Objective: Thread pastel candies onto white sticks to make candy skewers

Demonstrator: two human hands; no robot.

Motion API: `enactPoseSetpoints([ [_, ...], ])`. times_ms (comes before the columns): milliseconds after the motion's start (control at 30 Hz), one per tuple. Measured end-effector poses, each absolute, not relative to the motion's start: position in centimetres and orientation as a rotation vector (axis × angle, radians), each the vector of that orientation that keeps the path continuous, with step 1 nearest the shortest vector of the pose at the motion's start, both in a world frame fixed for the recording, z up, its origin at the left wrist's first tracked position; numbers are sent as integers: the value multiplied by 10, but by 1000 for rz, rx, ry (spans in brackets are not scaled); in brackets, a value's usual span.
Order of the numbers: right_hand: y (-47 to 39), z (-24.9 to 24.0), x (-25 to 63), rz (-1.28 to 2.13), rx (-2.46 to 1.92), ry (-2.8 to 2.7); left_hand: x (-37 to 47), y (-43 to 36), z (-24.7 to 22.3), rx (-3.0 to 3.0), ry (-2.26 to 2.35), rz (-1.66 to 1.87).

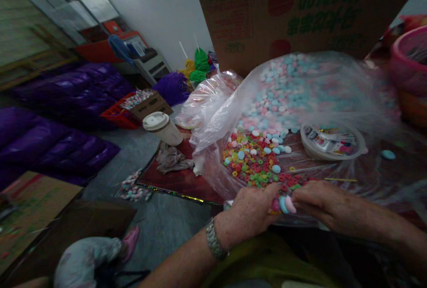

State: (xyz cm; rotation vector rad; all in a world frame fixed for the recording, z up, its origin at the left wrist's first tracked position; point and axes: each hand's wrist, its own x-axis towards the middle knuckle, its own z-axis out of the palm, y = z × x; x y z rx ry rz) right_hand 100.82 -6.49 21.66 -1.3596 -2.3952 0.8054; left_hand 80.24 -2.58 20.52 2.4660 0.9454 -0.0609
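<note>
My left hand [245, 210], with a metal watch on its wrist, is closed around a short row of pastel beads [283, 204], pink and light blue. Beside the row's right end, the fingers of my right hand [316, 199] are pinched together; whatever they grip is hidden. Just beyond both hands lie small coloured ring-shaped pieces [253, 163] in red, green, yellow and orange. Behind those spreads a heap of flattish pink, blue and white pieces [267, 110], partly under a clear plastic bag [213, 134].
A clear round tub [333, 150] with small packets stands right of the rings. A lidded cup [163, 128] and a crumpled rag [170, 159] are at the left table edge. A large cardboard box [247, 21] rises behind; a pink basin [408, 52] stands far right. Another person's leg [88, 254] shows lower left.
</note>
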Motion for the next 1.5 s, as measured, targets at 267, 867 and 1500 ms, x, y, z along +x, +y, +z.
enactPoseSetpoints([
  [267, -63, 196, 1003, 656, -1392, -2405, 791, -4, 214, 2344, 780, 30],
  [867, -72, 207, 1006, 680, -1457, -2331, 791, -19, 204, 2600, 1126, 81],
  [1500, -79, 217, 1008, 660, -1484, -2320, 791, -15, 199, 2912, 1094, 518],
])
